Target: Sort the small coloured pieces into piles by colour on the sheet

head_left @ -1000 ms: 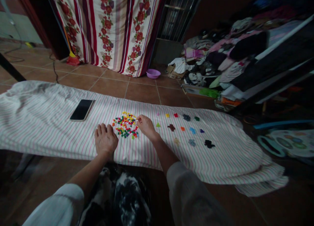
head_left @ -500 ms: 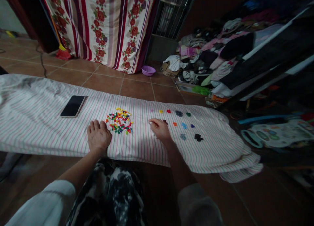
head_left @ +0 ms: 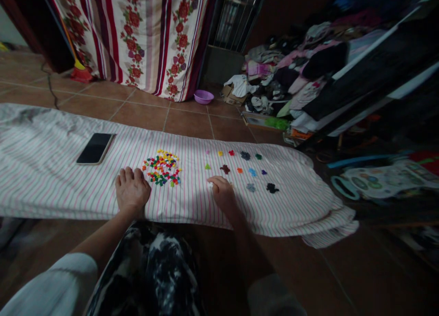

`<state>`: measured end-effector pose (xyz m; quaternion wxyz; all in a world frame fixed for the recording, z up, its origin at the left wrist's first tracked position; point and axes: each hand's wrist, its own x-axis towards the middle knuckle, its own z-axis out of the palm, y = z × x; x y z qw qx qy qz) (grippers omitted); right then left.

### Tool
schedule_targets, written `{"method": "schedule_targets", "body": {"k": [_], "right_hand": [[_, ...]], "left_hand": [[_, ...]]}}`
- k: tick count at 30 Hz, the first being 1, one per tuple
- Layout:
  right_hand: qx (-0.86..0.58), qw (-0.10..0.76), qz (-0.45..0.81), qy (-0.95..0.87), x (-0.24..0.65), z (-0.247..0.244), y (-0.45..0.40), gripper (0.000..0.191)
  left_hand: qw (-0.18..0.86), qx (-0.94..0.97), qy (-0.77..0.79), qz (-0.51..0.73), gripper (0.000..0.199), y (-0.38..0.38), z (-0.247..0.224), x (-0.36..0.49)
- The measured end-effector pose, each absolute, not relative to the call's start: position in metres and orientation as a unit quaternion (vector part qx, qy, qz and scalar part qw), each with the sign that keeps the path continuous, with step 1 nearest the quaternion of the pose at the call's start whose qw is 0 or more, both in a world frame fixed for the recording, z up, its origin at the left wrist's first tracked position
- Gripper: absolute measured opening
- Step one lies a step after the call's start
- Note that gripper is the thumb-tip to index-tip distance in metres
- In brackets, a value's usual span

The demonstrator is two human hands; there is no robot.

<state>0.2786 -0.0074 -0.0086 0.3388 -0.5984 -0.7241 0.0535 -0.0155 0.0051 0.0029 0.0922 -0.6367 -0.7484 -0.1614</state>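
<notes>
My left hand (head_left: 133, 189) lies flat on the striped cloth (head_left: 192, 206), just left of a mixed pile of small coloured pieces (head_left: 163, 168). To the right of that pile my right hand (head_left: 221, 191) is closed, fingertips down at the cloth beside some small white pieces (head_left: 210, 184); whether it pinches one is too small to tell. Beyond and right of it lie little single-colour groups, among them light green (head_left: 207, 166), brown (head_left: 225, 169), yellow (head_left: 220, 153), red (head_left: 231, 152), light blue (head_left: 252, 172), grey (head_left: 251, 187) and black (head_left: 272, 188).
A phone (head_left: 95, 148) with a dark screen rests on the cloth at the left. On the tiled floor beyond are a purple basin (head_left: 203, 97), a red broom (head_left: 81, 72) and a floral curtain (head_left: 147, 37). Heaped clothes (head_left: 291, 71) fill the right back.
My right hand has moved a little toward me, uncovering the brown and light green groups. The view has shifted slightly. My left hand stays flat beside the pile.
</notes>
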Motion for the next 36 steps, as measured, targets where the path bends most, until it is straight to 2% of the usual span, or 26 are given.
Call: {"method": "schedule_targets", "body": {"k": [17, 30, 36], "right_hand": [[-0.601, 0.326, 0.023, -0.729, 0.275, -0.017, -0.012, 0.02], [-0.58, 0.342, -0.019, -0.739, 0.268, -0.01, -0.002, 0.023], [-0.552, 0.323, 0.032, -0.769, 0.24, 0.003, 0.032, 0.026]], "left_hand": [[0.094, -0.634, -0.751, -0.16, 0.038, 0.005, 0.003, -0.015], [0.089, -0.629, -0.758, -0.148, 0.04, 0.007, 0.001, -0.015], [0.083, -0.628, -0.757, -0.161, 0.041, 0.007, -0.001, -0.015]]}}
